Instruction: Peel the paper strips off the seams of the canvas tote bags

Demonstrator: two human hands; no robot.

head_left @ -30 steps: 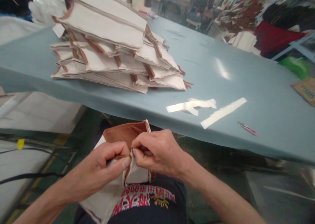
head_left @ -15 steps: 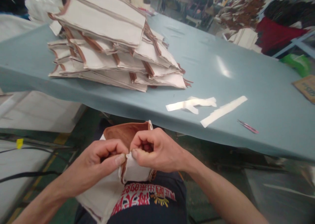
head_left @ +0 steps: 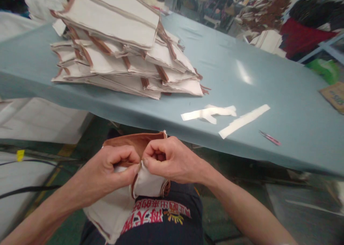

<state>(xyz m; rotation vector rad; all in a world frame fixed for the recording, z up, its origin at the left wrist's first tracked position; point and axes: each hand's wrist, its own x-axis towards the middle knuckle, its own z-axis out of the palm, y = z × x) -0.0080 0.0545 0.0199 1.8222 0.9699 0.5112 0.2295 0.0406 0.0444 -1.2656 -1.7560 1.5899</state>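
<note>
A white fabric piece with brown lining and brown-bound edges (head_left: pixel 149 182) lies over my lap, partly folded, its brown inside facing up at the far end. My left hand (head_left: pixel 119 166) pinches the edge of this fabric between thumb and forefinger. Right beside it, my right hand (head_left: pixel 168 160) pinches the same edge, the fingertips of both hands nearly touching. The fingers hide the exact spot they grip. Beneath the fabric is a dark cloth with red printed characters (head_left: pixel 157 211).
On the blue-grey table (head_left: pixel 215 69) stands a stack of similar white pieces with brown trim (head_left: pixel 120 55). Near its front edge lie white strips (head_left: pixel 244 121) and small pink-handled thread snips (head_left: pixel 270 137). Brown cardboard (head_left: pixel 333 96) rests at the right.
My left hand has shifted slightly and turned, and more brown lining shows behind it. The fabric's edge stays pinched in both hands; the table things are unchanged.
</note>
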